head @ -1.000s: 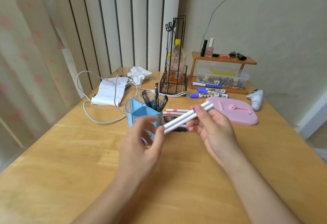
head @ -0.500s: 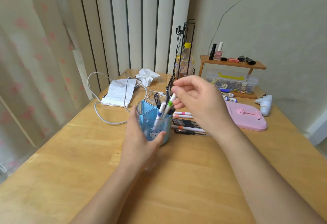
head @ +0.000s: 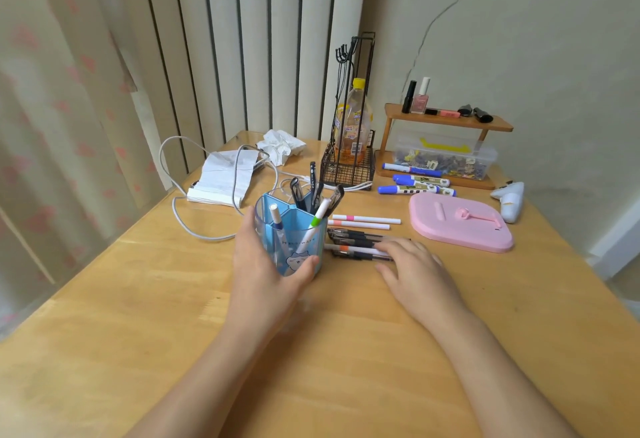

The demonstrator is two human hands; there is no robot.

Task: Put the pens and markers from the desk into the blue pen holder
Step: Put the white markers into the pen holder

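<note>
1. My left hand (head: 263, 264) wraps the blue pen holder (head: 294, 243) at mid-desk, steadying it; being light plastic, it would probably tip easily.
2. My right hand (head: 412, 264) lies open, fingers on the bundle of pens (head: 353, 242) at the holder's 3 o'clock, nothing gripped yet.
3. The pens look thin, stiff and smooth, likely to roll; I'd pinch several mid-barrel.
4. Blue markers (head: 415, 184) wait at 1 o'clock.

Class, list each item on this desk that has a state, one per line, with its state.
blue pen holder: upright, held by left hand
right hand: flat on pens beside holder
pink-banded markers: lying loose
blue markers: lying, capped
bottle: upright, capped
</note>
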